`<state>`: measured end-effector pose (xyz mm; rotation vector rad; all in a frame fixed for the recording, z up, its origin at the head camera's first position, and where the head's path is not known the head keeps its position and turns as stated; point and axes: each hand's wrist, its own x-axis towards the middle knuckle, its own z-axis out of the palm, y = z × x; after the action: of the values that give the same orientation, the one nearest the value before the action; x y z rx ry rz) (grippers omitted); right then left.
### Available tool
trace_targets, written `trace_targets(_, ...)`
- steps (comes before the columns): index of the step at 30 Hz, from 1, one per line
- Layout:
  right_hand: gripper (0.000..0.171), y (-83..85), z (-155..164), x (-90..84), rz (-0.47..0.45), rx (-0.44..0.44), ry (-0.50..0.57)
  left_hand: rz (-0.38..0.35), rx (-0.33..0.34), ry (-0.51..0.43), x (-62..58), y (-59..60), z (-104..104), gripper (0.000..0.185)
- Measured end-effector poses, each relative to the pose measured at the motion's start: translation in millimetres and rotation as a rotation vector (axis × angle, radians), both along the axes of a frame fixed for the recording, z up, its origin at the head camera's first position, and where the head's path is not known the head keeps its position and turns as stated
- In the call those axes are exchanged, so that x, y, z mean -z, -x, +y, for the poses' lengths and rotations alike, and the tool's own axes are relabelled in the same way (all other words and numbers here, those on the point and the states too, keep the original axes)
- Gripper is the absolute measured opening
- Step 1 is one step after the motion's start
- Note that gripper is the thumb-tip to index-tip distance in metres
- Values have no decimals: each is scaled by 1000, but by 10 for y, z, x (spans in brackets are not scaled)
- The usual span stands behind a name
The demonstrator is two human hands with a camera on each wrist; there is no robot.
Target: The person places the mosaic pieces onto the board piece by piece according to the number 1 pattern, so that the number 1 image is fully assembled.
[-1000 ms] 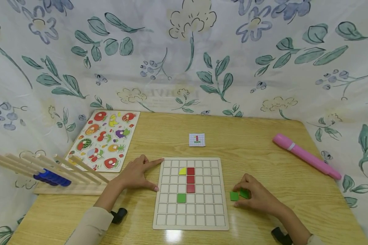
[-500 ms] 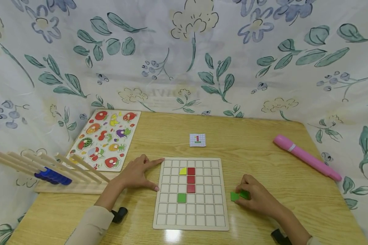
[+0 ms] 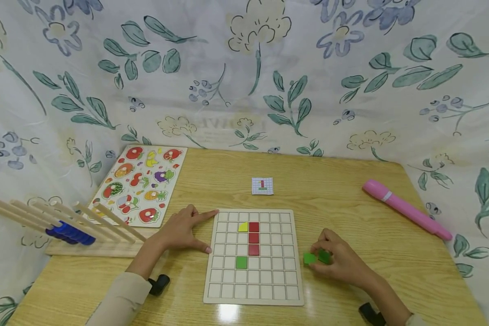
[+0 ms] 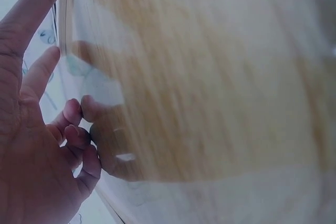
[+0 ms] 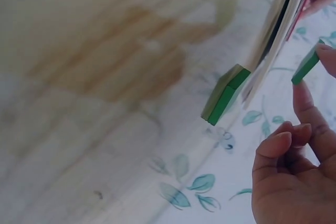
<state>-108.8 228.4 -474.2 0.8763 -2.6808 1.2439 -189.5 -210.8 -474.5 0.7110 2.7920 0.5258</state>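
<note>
My right hand (image 3: 337, 259) pinches a green square tile (image 3: 309, 258) between thumb and index finger, just right of the grid board (image 3: 271, 276). In the right wrist view that pinched tile (image 5: 307, 65) is tilted and held off the table. A second green tile (image 5: 226, 98) lies on the table beneath the hand. My left hand (image 3: 181, 232) has its index finger and thumb spread straight along the board's left edge, fingertips right at the rim. On the board sit a yellow tile (image 3: 243, 227) with one rounded corner, a column of red tiles (image 3: 253, 238) and a green tile (image 3: 241, 262).
Behind the board lies a small printed grid card (image 3: 262, 186). A fruit puzzle board (image 3: 173, 181) and a wooden peg stand (image 3: 106, 248) with blue rings are at the left. A pink marker-shaped stick (image 3: 407, 209) lies at the right. Floral cloth hangs behind the table.
My right thumb and index finger have come together on the green tile and lifted it, shifting slightly left toward the board. The left hand and the board stay put.
</note>
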Motion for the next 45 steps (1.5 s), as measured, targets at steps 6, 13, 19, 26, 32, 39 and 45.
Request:
trace_targets(6, 26, 17, -43, -36, -7, 29, 12, -5, -3, -5, -6, 6, -3, 101)
trace_targets(13, 27, 42, -159, -81, 5, 3, 38, -3, -1, -3, -1, 0, -4, 102)
trace_targets(19, 25, 70, -301, -97, 14, -35, 48, 1, 0, 4, 26, -11, -10, 102)
trace_targets(26, 25, 103, -418, -57, 26, -68, 50, 6, -2, 10, 25, -19, 0, 101)
trace_targets(32, 23, 108, -503, -27, 18, -80, 24, 2, -7, 3, 14, -24, 3, 101)
trace_targets(39, 21, 105, -596, -22, 22, -89, -17, 9, -4, 5, 3, -27, 3, 101)
trace_targets(45, 21, 107, -679, -35, 22, -121, -11, 9, -5, 9, 2, -14, 2, 102)
